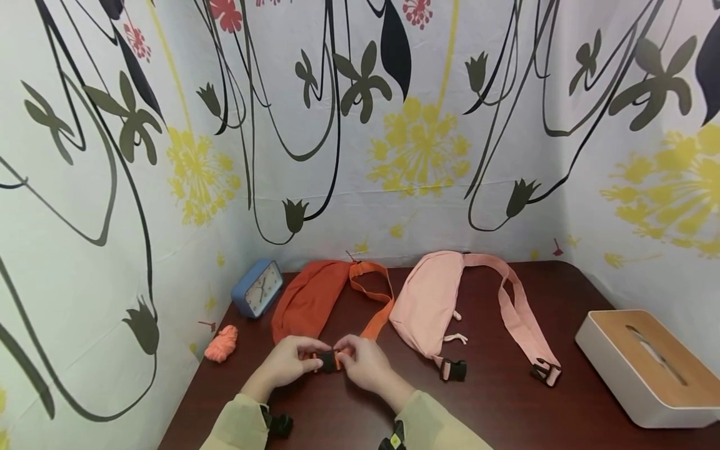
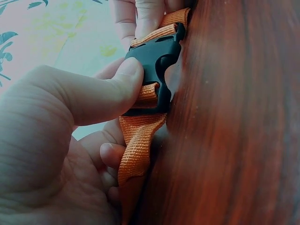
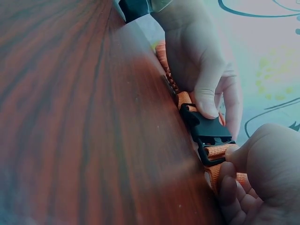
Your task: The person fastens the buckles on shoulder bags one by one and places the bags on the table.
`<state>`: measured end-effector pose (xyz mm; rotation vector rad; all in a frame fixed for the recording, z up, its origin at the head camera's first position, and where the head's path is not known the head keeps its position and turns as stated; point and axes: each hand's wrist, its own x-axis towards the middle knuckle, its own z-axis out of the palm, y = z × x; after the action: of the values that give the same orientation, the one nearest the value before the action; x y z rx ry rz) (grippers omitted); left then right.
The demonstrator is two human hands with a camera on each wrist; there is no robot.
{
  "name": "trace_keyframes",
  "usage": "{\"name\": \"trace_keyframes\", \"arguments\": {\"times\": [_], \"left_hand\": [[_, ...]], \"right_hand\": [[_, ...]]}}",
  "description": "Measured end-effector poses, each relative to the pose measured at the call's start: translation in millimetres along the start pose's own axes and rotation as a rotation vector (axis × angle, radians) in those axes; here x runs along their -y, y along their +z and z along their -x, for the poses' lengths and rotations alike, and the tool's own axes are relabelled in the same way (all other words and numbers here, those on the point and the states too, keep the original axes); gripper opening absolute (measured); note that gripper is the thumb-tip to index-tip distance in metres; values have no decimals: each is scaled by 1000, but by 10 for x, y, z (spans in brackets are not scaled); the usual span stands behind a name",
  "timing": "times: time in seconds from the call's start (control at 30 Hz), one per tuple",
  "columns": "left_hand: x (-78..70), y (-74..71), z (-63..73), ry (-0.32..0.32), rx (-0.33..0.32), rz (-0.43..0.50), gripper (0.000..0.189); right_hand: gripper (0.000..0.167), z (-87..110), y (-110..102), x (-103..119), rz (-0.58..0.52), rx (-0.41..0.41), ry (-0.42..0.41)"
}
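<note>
An orange waist bag (image 1: 312,297) lies at the back left of the table, its strap (image 1: 378,322) looping forward to the hands. Its black side-release buckle (image 1: 326,360) is held just above the table's middle, the two halves joined. My left hand (image 1: 289,364) pinches one end of the buckle, its thumb (image 2: 129,75) flat on the black plastic in the left wrist view. At the other end my right hand (image 1: 367,367) pinches the buckle's frame and orange webbing (image 3: 216,151) between thumb and fingers. Part of the webbing is hidden behind the fingers.
A pink waist bag (image 1: 430,300) lies right of the orange one, its buckle halves apart. A blue clock (image 1: 257,289) and an orange yarn bundle (image 1: 222,344) stand at the left. On the right is a white tissue box with a wooden top (image 1: 647,365). Patterned cloth (image 1: 360,175) walls the table.
</note>
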<state>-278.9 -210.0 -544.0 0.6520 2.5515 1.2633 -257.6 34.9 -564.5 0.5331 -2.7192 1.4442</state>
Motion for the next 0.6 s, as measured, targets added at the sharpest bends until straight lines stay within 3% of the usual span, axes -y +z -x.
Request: {"name": "trace_keyframes", "arguments": {"times": [0.6], "left_hand": [[-8,17,-11,6,-28,12,27]], "right_hand": [[8,-1,34,40,-9,-16,23]]}}
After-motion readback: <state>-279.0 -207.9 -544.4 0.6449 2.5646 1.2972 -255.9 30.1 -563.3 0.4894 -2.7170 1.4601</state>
